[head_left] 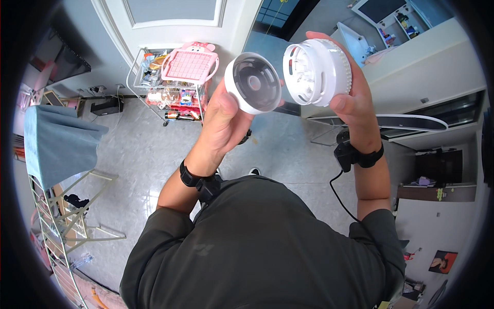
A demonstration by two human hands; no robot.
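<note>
My left hand (229, 110) is closed round a shallow round white cap with a dark, see-through face (253, 82) and a small pale disc at its centre. Beside it, a short gap away, my right hand (352, 85) grips a white round plastic housing (316, 72). Slots run round the housing's rim, and its open side with fins inside faces the cap. Ridges line its edge near my palm. Both parts are held up in front of me, apart from each other. Some fingers of each hand are hidden behind the parts.
A wire trolley (135, 80) with packets and a pink basket (190, 64) stands by a white door (175, 31). At left is a folding drying rack (56, 226) draped with blue cloth (62, 139). An ironing board (411, 122) stands at right. A cable hangs from my right wrist strap.
</note>
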